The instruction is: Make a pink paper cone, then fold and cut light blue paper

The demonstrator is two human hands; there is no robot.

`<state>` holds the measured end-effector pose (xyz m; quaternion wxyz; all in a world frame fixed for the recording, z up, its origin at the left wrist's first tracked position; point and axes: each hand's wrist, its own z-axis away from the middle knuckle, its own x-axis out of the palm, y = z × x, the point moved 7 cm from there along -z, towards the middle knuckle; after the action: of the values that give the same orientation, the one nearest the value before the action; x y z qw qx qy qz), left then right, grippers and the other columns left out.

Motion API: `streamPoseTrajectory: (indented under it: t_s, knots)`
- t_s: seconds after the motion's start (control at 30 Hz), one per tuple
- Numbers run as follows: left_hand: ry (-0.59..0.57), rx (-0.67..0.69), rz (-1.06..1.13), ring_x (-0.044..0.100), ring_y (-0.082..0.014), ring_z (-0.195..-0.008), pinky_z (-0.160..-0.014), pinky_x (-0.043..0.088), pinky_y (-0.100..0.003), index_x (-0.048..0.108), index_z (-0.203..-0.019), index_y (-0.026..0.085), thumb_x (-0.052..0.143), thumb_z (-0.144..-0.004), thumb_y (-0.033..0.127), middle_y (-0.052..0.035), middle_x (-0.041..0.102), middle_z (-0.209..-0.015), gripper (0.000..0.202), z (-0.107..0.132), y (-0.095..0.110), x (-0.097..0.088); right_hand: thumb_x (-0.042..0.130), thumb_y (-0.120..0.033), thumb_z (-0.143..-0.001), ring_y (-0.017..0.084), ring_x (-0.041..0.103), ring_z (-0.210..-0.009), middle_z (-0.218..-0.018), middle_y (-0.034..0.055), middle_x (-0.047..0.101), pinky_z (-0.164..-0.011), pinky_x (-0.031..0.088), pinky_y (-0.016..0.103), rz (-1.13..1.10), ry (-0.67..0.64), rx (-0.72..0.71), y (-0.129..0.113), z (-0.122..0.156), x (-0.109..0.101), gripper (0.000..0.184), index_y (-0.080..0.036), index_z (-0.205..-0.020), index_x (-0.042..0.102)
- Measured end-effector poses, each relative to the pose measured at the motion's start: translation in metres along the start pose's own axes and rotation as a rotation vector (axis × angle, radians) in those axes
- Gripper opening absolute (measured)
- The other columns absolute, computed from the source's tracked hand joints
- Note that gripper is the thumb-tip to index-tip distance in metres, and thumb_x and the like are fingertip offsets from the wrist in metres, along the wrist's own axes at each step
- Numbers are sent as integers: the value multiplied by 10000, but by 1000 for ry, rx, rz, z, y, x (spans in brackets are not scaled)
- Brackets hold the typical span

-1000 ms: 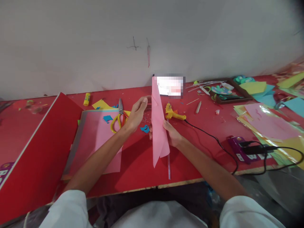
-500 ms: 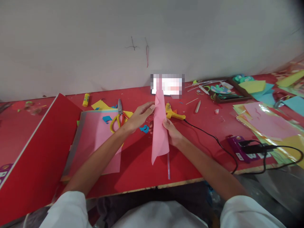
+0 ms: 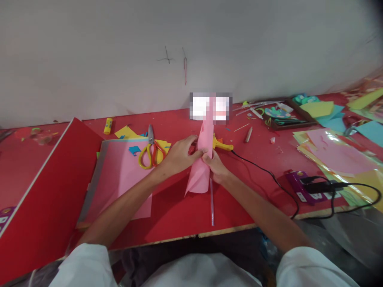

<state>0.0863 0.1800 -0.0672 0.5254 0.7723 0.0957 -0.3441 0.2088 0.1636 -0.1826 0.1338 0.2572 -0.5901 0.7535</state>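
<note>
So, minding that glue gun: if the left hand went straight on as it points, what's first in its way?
The rolled pink paper that the left hand touches; beyond it, probably the yellow glue gun.

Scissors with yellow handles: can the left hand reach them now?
Probably yes: the scissors lie just beside the left hand, nothing between them. But that hand is gripping the pink paper roll, so it would need to let go first.

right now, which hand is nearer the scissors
Left. The left hand sits just beside the scissors, to their right; the right hand is farther off, on the far side of the pink paper.
</note>
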Motion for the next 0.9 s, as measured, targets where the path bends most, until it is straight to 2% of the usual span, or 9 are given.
streamPoseTrajectory:
  t_s: [0.17,0.23,0.37,0.47,0.63,0.77,0.9]
  knots:
    - [4,-38,47,700,-274,-946,-853,540,-409,682,-1111,203,712,-941,571,-104,744,-1099,407,1,-3,4,910,-799,-552,199,707,-818,-899,29,723,-763,614,345,-7,83,-41,-4,5,1,736,-225,-939,657]
    - [10,-39,44,704,-271,-947,-832,539,-399,673,-1109,203,714,-940,561,-101,746,-1092,398,2,-1,5,863,-826,-612,213,716,-847,-871,34,717,-773,608,349,-46,84,-19,-4,7,4,713,-222,-926,650]
    - [25,-21,-11,675,-236,-826,-750,522,-381,664,-1069,208,677,-971,513,-81,742,-991,321,4,4,6,746,-807,-796,275,737,-970,-812,50,700,-810,612,390,-62,63,33,-3,7,8,625,-219,-991,659]
    - [46,-22,-11,676,-229,-805,-752,525,-385,662,-1030,206,657,-986,463,-74,739,-954,261,5,5,6,855,-744,-715,274,744,-954,-826,25,700,-814,630,402,-46,111,-39,-8,5,5,602,-250,-990,647]
    - [52,-17,-12,723,-271,-959,-866,552,-422,676,-1116,199,650,-995,481,-101,773,-1094,308,4,9,1,934,-646,-663,215,723,-822,-843,-3,723,-766,630,367,-49,128,-120,-13,1,3,571,-261,-971,646]
    - [94,-11,120,724,-284,-1127,-1002,552,-439,691,-1134,186,565,-1046,528,-135,756,-1246,375,2,10,-10,925,-606,-703,197,719,-806,-931,4,758,-760,635,362,-50,112,-127,-15,4,5,568,-267,-1079,668]
    - [100,-35,197,671,-306,-1301,-1098,530,-467,614,-1406,215,546,-1058,554,-151,655,-1485,490,2,5,-14,907,-583,-731,220,749,-950,-1050,4,778,-823,647,375,-12,82,-107,-15,7,8,582,-299,-1177,664]
